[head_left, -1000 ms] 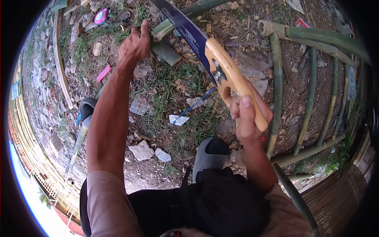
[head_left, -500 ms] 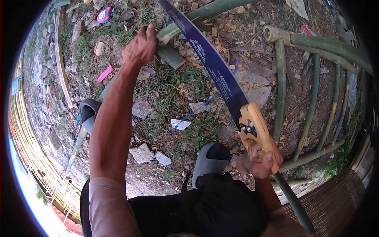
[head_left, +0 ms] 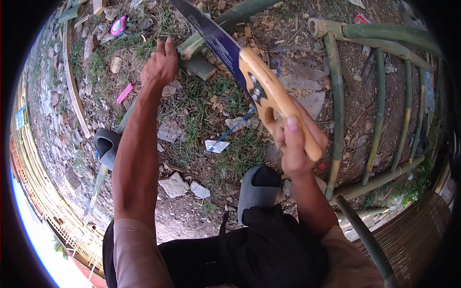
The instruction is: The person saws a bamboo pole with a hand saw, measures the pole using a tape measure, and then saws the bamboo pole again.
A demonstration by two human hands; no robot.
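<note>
My right hand (head_left: 300,144) is wrapped around the pale wooden handle of a hand saw (head_left: 261,89). Its dark purple blade reaches toward the upper left, across a green bamboo pole (head_left: 235,18) near a pale, scraped section. My left hand (head_left: 161,65) grips the pole beside that section, with its fingers partly hidden behind the hand. A short, thicker piece of bamboo (head_left: 200,67) lies underneath, just right of my left hand. One foot in a grey clog (head_left: 106,146) is by the lower stretch of bamboo at the left.
At the right lies a bamboo frame (head_left: 338,101) with several rungs. A pink tape measure (head_left: 118,26), a pink strip (head_left: 125,93) and a wooden strip (head_left: 72,86) are on the stony ground at left. A blue cord (head_left: 240,122) crosses the grass. My other clog (head_left: 259,192) is near the middle.
My right hand has moved up and to the left with the saw, pushing the blade farther across the pole. My left hand stays by the pole; the whole view has shifted slightly.
</note>
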